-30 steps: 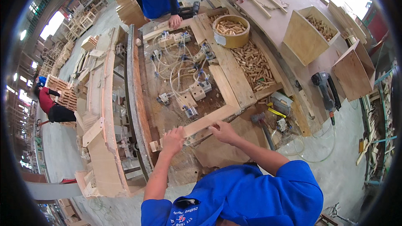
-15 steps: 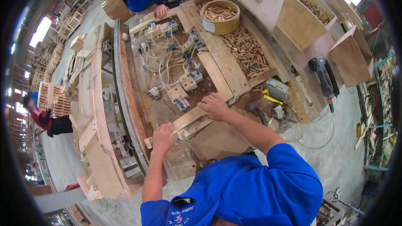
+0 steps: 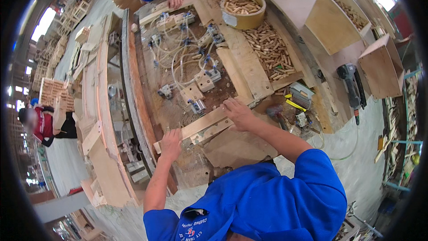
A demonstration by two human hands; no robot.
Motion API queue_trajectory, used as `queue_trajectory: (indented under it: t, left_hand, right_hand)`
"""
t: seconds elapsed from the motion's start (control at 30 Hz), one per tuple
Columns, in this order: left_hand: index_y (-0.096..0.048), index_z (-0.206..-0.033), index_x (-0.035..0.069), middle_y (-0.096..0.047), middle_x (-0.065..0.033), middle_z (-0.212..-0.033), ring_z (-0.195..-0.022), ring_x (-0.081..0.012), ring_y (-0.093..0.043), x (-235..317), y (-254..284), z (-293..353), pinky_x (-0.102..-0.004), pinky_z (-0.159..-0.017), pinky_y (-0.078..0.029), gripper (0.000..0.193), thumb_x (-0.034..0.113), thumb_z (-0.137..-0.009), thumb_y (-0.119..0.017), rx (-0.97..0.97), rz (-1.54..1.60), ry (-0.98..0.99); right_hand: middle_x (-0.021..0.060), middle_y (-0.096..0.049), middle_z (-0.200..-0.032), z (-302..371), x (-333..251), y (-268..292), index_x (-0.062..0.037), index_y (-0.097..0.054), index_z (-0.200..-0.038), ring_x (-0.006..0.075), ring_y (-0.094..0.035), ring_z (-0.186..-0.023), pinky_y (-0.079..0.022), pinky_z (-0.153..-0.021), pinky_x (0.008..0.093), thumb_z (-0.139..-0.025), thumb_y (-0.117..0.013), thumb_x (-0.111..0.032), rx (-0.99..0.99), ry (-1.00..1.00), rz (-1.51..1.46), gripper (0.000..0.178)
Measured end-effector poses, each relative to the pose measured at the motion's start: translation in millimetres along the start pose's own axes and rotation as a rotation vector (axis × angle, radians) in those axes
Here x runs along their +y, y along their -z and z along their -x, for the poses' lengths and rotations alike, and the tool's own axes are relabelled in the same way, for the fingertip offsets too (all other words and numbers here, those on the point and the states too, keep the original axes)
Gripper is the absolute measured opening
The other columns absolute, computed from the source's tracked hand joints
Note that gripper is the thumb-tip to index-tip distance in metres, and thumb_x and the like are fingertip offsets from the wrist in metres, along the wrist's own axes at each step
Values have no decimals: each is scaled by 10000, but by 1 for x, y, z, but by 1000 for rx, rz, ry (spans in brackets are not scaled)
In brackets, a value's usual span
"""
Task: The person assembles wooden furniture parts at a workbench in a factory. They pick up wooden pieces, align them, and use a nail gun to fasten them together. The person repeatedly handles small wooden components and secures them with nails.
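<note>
A long pale wooden strip (image 3: 203,124) lies slantwise across the near part of the worktable. My left hand (image 3: 170,144) grips its left end, fingers curled over the top edge. Toward its right end, my right hand (image 3: 239,115) holds it with bent fingers; the palm hides part of the wood. Alongside, on my side, is a shorter wooden piece (image 3: 211,132) with dark holes. Just beyond the strip sit a small metal air cylinder (image 3: 196,106) and a wooden block (image 3: 191,93), linked to clear hoses (image 3: 180,69).
A round tub of dowels (image 3: 243,11) stands beside loose dowels (image 3: 269,51). To the right are a mallet (image 3: 281,118), a nail gun (image 3: 350,85) and a wooden box (image 3: 334,22). Across the table rests a co-worker's hand (image 3: 175,1). Another person (image 3: 44,122) stands far left.
The view has shifted slightly. My right hand has slid a little to the right along the strip, and my hands are farther apart. The person far left has turned and holds a board.
</note>
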State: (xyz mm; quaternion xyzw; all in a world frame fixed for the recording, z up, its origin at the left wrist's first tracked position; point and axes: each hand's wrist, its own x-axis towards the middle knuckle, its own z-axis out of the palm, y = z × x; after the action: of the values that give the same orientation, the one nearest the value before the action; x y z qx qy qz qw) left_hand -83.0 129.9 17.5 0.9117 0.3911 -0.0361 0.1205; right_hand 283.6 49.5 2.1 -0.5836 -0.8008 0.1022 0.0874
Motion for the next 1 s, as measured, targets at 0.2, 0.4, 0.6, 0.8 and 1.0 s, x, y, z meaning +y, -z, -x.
queue_trajectory:
  t: [0.2, 0.4, 0.6, 0.8, 1.0]
  left_hand:
    - [-605, -1361, 34, -684, -161, -1236, -1124, -368, -674, -18, 10, -25, -480, -970, -534, 581, 219, -851, -813, -167, 35, 15]
    - [-548, -1500, 2, -676, -211, -1409, -1170, -311, -703, -77, 24, -125, -430, -1040, -525, 634, 287, -969, -745, 495, 761, 544]
    - [-577, -1439, 51, -688, -164, -1347, -1181, -240, -677, -63, -11, -159, -371, -1014, -528, 470, 209, -1014, -703, 469, 873, 475]
    - [-569, -1493, 47, -686, -138, -1398, -1179, -194, -675, -42, -15, -130, -344, -986, -555, 482, 189, -1047, -684, 524, 847, 410]
    - [-657, -1369, -12, -760, -138, -1211, -1087, -172, -714, 9, -23, -50, -331, -966, -561, 413, 257, -1058, -690, 380, 925, 556]
  right_hand:
    - [166, -544, -1394, 0, -6, -4, -2, -575, -1430, 354, -475, -1410, -341, -1224, 487, -669, -909, -389, 20, -80, 63, 917]
    - [164, -553, -1420, -6, -13, -10, -10, -587, -1426, 340, -485, -1407, -342, -1200, 514, -674, -887, -371, 81, -61, 79, 886]
    - [153, -553, -1404, 1, -10, -5, -22, -575, -1443, 333, -485, -1406, -359, -1181, 521, -663, -870, -304, 104, -90, -24, 880]
    - [165, -517, -1483, 6, -7, -11, -32, -578, -1448, 353, -443, -1458, -331, -1214, 522, -715, -881, -419, 37, -112, 58, 883]
    - [193, -538, -1495, 47, -24, -5, -11, -596, -1415, 387, -474, -1437, -356, -1211, 532, -796, -813, -290, 193, -246, -131, 713]
